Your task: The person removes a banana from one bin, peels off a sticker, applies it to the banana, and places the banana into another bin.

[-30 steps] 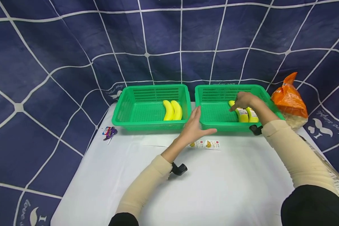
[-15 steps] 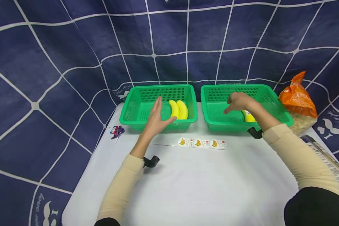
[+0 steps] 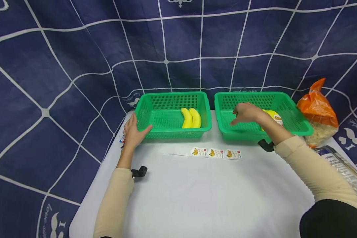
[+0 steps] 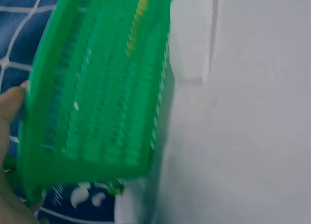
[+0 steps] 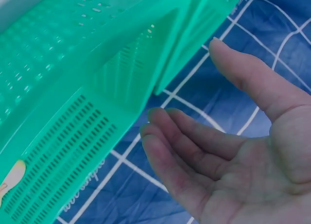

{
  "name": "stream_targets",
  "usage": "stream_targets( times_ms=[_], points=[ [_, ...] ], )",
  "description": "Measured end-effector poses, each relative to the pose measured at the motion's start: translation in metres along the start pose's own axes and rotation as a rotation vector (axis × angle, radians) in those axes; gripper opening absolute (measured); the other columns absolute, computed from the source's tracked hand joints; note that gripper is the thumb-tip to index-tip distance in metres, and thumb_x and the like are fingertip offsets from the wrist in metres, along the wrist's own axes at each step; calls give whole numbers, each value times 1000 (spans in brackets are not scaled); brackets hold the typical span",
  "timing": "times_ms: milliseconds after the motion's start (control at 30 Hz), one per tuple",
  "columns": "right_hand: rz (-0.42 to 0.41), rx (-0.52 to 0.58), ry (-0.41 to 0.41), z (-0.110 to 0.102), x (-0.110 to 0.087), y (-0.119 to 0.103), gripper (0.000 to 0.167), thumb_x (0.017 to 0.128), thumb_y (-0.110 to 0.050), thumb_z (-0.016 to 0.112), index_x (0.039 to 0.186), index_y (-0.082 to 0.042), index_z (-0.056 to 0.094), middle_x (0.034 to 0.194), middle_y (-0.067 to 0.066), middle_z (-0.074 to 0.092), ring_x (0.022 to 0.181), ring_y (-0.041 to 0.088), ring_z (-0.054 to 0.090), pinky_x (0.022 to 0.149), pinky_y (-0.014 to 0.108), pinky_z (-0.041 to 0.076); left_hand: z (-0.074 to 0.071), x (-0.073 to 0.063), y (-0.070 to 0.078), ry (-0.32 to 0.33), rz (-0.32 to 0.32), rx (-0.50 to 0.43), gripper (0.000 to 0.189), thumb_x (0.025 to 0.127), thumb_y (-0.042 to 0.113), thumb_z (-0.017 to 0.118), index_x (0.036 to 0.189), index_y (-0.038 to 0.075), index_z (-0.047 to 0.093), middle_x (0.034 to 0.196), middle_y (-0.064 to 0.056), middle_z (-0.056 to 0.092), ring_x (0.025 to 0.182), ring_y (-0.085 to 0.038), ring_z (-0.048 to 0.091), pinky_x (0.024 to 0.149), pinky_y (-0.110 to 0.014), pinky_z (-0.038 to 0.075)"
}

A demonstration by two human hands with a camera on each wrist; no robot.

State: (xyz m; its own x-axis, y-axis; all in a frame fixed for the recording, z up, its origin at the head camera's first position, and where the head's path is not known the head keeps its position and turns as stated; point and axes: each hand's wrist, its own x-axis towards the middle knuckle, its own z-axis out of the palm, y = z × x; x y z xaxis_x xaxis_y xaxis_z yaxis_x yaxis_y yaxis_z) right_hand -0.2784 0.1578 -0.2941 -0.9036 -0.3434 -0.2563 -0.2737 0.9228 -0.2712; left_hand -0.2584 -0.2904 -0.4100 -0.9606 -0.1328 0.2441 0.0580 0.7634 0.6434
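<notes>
In the head view my left hand (image 3: 133, 134) is at the front left corner of the left green basket (image 3: 178, 135), fingers stretched along its side and thumb out by the front rim. The left wrist view has that hand (image 4: 8, 112) right at the rim of the basket (image 4: 97, 168). Two yellow bananas (image 3: 195, 118) lie in this basket's right part. Over the right green basket (image 3: 232, 135) hovers my right hand (image 3: 245, 113), fingers loosely bent and nothing in them. Bananas with stickers (image 3: 274, 115) lie in that basket, partly hidden by my forearm.
A strip of banana stickers (image 3: 215, 153) lies on the white table (image 3: 214, 195) in front of the baskets. An orange-topped bag (image 3: 316, 112) stands right of the right basket. Small wrapped candy (image 3: 122, 139) shows partly behind my left hand. Flat packages (image 3: 345, 168) lie along the right edge.
My left hand has moved left from in front of the gap between the baskets to the left basket's corner, uncovering the sticker strip. My right hand has drifted slightly left over the right basket.
</notes>
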Motion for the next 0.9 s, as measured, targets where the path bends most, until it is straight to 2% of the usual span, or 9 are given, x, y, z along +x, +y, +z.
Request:
stream_targets(
  times_ms=[133, 267, 433, 633, 900],
  points=[
    [-15, -10, -12, 3, 0, -4, 65, 81, -36, 76, 126, 8, 59, 124, 24, 63, 114, 39, 59, 91, 52, 51, 1, 1, -14, -34, -50, -78, 98, 88, 50, 64, 158, 11, 7, 165, -11, 10, 151, -40, 9, 119, -63, 10],
    [-32, -12, -8, 6, 0, -8, 63, 82, -34, 76, 126, 7, 60, 123, 23, 64, 113, 38, 59, 91, 51, 51, 4, 3, -19, -43, -76, -146, 94, 91, 50, 61, 158, 10, 10, 165, -11, 11, 151, -37, 11, 121, -58, 14],
    [-20, -5, -1, 8, 2, -12, 62, 82, -34, 76, 127, 5, 60, 123, 20, 65, 113, 36, 59, 91, 50, 51, 6, 3, -19, -21, -95, -160, 92, 90, 51, 61, 157, 10, 13, 165, -6, 11, 152, -33, 12, 122, -56, 15],
    [-16, 0, -10, 8, 3, -17, 63, 82, -35, 76, 129, 4, 59, 124, 20, 64, 115, 35, 58, 92, 50, 51, 5, 6, -23, -3, -87, -172, 93, 89, 52, 63, 157, 10, 15, 166, -2, 10, 152, -31, 11, 122, -56, 14],
    [-19, 8, -24, 9, 7, -18, 62, 82, -34, 76, 129, 3, 59, 125, 20, 63, 116, 35, 57, 93, 51, 50, 3, 7, -28, -36, -93, -177, 96, 87, 52, 65, 158, 12, 13, 166, -4, 7, 153, -31, 8, 122, -56, 13]
  ],
)
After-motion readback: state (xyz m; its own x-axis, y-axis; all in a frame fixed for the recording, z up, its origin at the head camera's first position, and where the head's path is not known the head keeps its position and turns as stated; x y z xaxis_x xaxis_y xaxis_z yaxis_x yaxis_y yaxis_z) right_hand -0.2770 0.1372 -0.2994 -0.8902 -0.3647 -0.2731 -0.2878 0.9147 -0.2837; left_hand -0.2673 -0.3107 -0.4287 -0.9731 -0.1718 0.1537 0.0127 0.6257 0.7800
